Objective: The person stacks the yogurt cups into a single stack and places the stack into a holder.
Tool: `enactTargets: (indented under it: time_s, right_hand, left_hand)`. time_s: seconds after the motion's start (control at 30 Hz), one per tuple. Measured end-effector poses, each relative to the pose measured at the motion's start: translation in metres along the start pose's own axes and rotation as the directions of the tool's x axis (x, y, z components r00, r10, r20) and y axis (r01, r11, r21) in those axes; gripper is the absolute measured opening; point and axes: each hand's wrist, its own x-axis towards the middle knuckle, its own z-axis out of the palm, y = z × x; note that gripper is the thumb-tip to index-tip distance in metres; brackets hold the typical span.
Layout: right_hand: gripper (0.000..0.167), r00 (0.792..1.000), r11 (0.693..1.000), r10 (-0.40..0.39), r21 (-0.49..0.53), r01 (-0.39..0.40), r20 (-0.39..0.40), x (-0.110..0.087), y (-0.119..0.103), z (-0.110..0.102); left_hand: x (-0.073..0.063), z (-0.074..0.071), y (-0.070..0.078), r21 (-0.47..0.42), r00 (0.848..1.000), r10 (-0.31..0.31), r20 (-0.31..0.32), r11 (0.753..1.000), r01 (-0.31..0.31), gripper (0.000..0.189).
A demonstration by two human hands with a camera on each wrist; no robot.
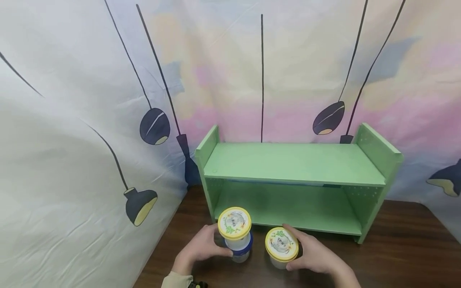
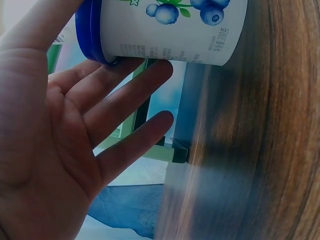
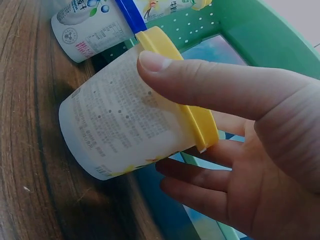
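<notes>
In the head view, my left hand (image 1: 202, 247) is at a stack of two tubs. The upper tub has a yellow lid (image 1: 234, 223); below it sits a blueberry-printed tub with a blue lid (image 2: 175, 32). My left thumb lies along the lower tub's near side, fingers round its far side; the ring and little fingers are spread. To the right, my right hand (image 1: 312, 253) grips another yellow-lidded tub (image 3: 120, 117), thumb at the lid's rim and fingers opposite. That tub's base is right at the tabletop.
A green two-tier shelf (image 1: 295, 162) stands behind the tubs on the dark wooden table (image 1: 414, 232). Its raised side panel (image 1: 379, 150) rises at the right. A cloth backdrop (image 1: 295, 72) printed with hanging lamps surrounds the table at the back and left.
</notes>
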Motion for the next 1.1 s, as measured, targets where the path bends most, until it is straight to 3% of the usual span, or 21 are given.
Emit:
enactTargets:
  time_s: [0.37,0.77,1.1]
  right_hand:
    - [0.116,0.999,1.0,0.011,-0.007,-0.011,-0.052,0.0057,-0.0043,0.0059]
    - [0.122,0.999,1.0,0.006,-0.001,-0.007,-0.036,0.0031,-0.0053,0.0041]
    - [0.117,0.998,1.0,0.003,-0.008,-0.004,-0.061,0.0044,-0.0026,0.0076]
  left_hand:
    - [0.0006,-0.0049,0.0041,0.022,1.0,-0.011,-0.005,1.0,0.011,0.073]
    - [0.0036,-0.0036,0.003,0.02,1.0,-0.019,0.005,1.0,0.019,0.074]
    - [0.0021,-0.0034,0.0028,0.023,0.999,-0.037,0.013,0.999,0.036,0.075]
